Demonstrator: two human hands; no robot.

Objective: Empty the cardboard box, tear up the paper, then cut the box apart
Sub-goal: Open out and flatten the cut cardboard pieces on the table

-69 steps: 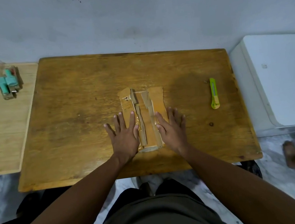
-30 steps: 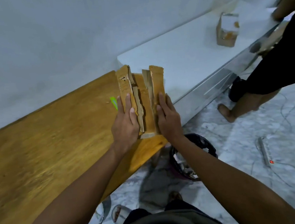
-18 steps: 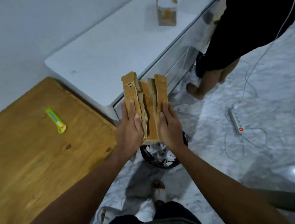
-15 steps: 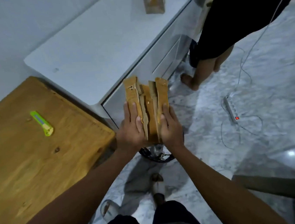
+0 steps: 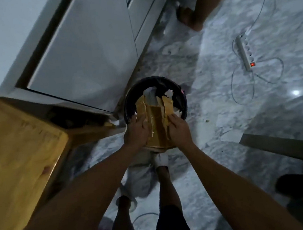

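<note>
The single head-worn view looks steeply down, almost straight at the grey marbled floor (image 5: 221,106), close above a round black bin (image 5: 181,100). A yellowish wooden table (image 5: 15,149) fills the left edge; the far corners look blurred.

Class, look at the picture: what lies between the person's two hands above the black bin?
In the head view, the cut cardboard pieces lie between left hand and right hand, over the bin.

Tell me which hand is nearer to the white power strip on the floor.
Right. The right hand grips the cardboard pieces on the side facing the power strip; the left hand holds their far side, over the black bin.
</note>
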